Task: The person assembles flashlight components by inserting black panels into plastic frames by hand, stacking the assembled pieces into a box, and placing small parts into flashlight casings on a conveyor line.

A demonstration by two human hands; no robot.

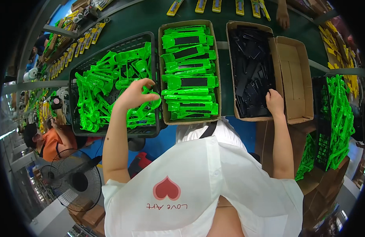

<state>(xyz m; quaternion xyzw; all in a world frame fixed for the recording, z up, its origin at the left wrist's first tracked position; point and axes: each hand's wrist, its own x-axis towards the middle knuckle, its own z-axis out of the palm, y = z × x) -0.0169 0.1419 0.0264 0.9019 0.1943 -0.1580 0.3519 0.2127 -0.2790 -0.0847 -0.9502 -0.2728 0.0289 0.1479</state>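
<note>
My left hand (138,94) hovers over the right side of a black plastic basket (155,59). Its thumb stands apart from the curled fingers, and I see nothing between them. Loose bright green plastic parts (97,81) fill that basket in a jumble, some right under the hand. My right hand (275,103) reaches into a cardboard box of flat black plastic pieces (251,59), at its near right edge. Its fingers are pinched together; what they hold, if anything, blends into the black pile. Between the hands, another cardboard box (216,47) holds stacked green parts with black inserts (190,82).
A cardboard tray (295,75) adjoins the black pieces' box. Yellow-packed items (218,5) line the conveyor's far side, near another person's hand (283,19). A crate of green parts (334,118) stands at right. At lower left are a fan (77,181) and a person in orange (58,142).
</note>
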